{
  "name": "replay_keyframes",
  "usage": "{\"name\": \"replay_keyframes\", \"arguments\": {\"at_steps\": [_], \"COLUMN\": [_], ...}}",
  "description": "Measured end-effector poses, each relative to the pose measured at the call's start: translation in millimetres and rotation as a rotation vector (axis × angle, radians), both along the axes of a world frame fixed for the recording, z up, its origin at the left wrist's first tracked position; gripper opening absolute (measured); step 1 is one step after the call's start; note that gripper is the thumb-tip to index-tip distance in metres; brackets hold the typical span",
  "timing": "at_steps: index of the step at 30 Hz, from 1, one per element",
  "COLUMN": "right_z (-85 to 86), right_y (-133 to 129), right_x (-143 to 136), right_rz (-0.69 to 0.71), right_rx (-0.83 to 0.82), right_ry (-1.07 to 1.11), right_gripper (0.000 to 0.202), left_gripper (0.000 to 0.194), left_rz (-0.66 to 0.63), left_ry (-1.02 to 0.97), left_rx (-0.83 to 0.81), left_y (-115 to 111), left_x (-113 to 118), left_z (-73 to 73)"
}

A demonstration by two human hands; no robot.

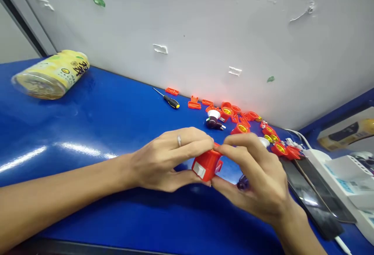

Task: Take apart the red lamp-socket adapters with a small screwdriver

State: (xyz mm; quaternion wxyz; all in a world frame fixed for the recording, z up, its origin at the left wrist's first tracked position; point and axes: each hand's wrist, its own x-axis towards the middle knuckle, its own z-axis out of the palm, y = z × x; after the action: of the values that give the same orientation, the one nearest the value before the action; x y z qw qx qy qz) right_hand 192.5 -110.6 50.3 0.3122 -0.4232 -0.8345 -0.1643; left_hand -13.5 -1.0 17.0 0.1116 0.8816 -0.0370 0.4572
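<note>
A red plastic housing (207, 164) with a white square switch on its side is held over the blue table, between both hands. My left hand (172, 155), wearing a ring, grips it from the left with fingers on top and thumb below. From the right, my right hand (257, 173) pinches the same housing with fingertips at its top edge and thumb at its bottom. A small dark piece (242, 182) shows by the right palm; whether it is held or lying there I cannot tell. Behind the hands lies a dark plug part with a white cup (214, 118).
Several red housings (241, 129) and flat red pieces (194, 103) lie along the wall. A screwdriver (171, 101) is left of them. A yellow bottle (52, 74) lies at the far left. Right of my hands are a dark phone-like slab (312, 200) and a white power strip (336, 185).
</note>
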Motion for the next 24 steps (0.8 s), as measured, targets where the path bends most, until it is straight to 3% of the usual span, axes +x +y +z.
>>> {"name": "replay_keyframes", "arguments": {"at_steps": [3,5,7,9,12,16,20,24], "right_z": [1.4,5.4,9.6,12.0,10.7,7.8,9.6,4.7], "right_y": [2,3,3,3,3,4,0,-3], "right_x": [9,15,21,23,20,14,12,9], "right_rz": [-0.117,-0.155,-0.171,-0.159,-0.094,0.025,0.223,0.253], "right_rx": [-0.088,-0.089,-0.044,0.009,0.068,0.163,0.0,-0.117], "right_ry": [0.038,0.132,0.212,0.253,0.327,0.546,0.695,0.755], "right_gripper": [0.056,0.045,0.023,0.019,0.022,0.05,0.046,0.045], "left_gripper": [0.039,0.035,0.034,0.039,0.054,0.055,0.059,0.055], "left_rz": [0.117,0.155,0.115,0.052,0.007,0.05,0.105,0.087], "left_ry": [0.101,0.202,0.308,0.392,0.431,0.404,0.395,0.359], "left_rx": [-0.008,-0.04,-0.058,-0.044,-0.035,-0.19,-0.264,-0.174], "left_y": [12,18,21,18,11,-1,-10,-17], "left_x": [0,-1,-1,0,1,4,4,3], "left_z": [-6.6,-11.0,-13.1,-12.0,-7.3,-7.5,-11.8,-11.4]}}
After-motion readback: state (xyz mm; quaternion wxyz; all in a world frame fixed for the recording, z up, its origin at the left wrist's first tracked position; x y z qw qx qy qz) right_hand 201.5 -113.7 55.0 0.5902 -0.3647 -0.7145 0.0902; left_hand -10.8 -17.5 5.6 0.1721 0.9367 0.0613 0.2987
